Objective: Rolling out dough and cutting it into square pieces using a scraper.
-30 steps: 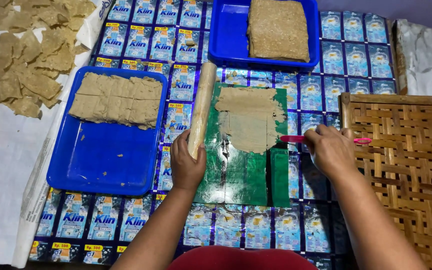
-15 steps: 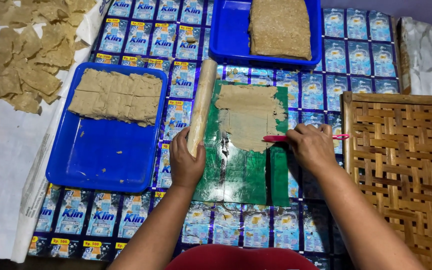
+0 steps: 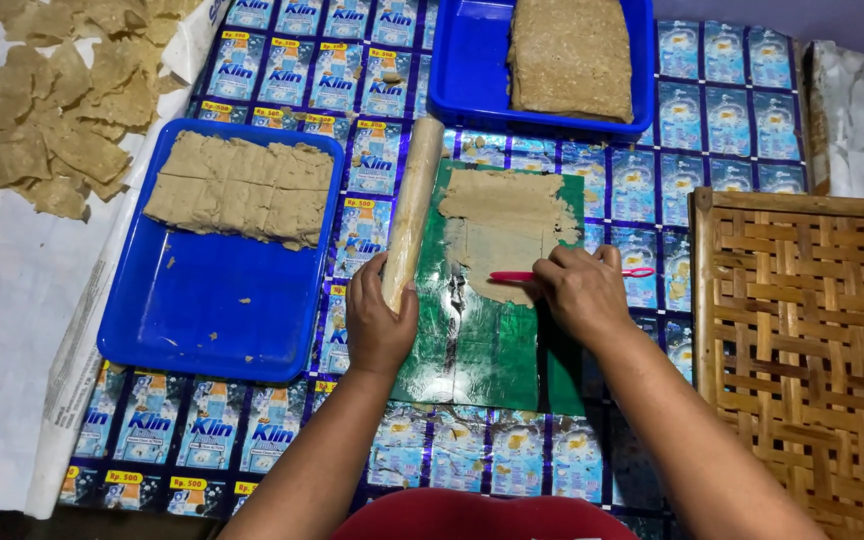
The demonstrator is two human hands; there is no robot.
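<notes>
Woven bamboo tray at right, blue tray of cut dough at left, green board at centre carrying flattened dough sheet, left hand grasping rolling pin just left of the sheet, right hand gripping pink knife laid across the dough's lower edge.

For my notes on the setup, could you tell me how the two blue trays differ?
The near blue tray is mostly bare, its cut dough squares filling only the far end; the far blue tray is nearly filled by one thick uncut slab. The near one shows whole; the far one is cropped. Both are blue and rectangular.
</notes>
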